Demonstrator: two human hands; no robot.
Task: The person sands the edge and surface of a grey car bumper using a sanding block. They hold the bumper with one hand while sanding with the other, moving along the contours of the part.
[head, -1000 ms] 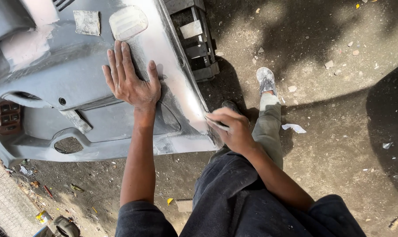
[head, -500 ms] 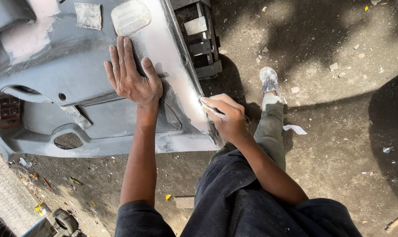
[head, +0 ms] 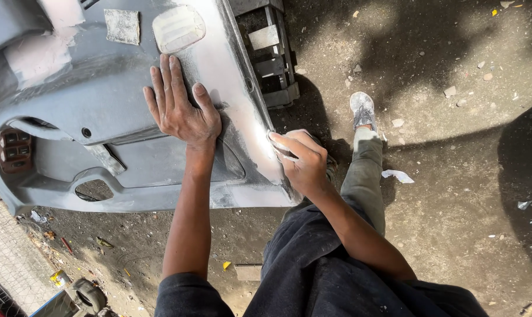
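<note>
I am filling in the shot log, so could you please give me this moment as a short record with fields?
Setting: outdoors, dirt ground in sun and shadow
Main object: grey car door panel, dusty, pale filler patches
Left hand: flat on the panel, fingers spread
Right hand: pressing a small folded sheet, probably sandpaper, against the panel's edge
On the panel: square of sandpaper, pale oval block
Nearby: dusty shoe, paper scrap

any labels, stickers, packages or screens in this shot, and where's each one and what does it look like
No screens or signs.
Grey square patch: stuck on the door panel, top, above the left hand.
Pale rounded patch: just right of it, whitish.
Small yellow container: on the ground, bottom left.
</note>
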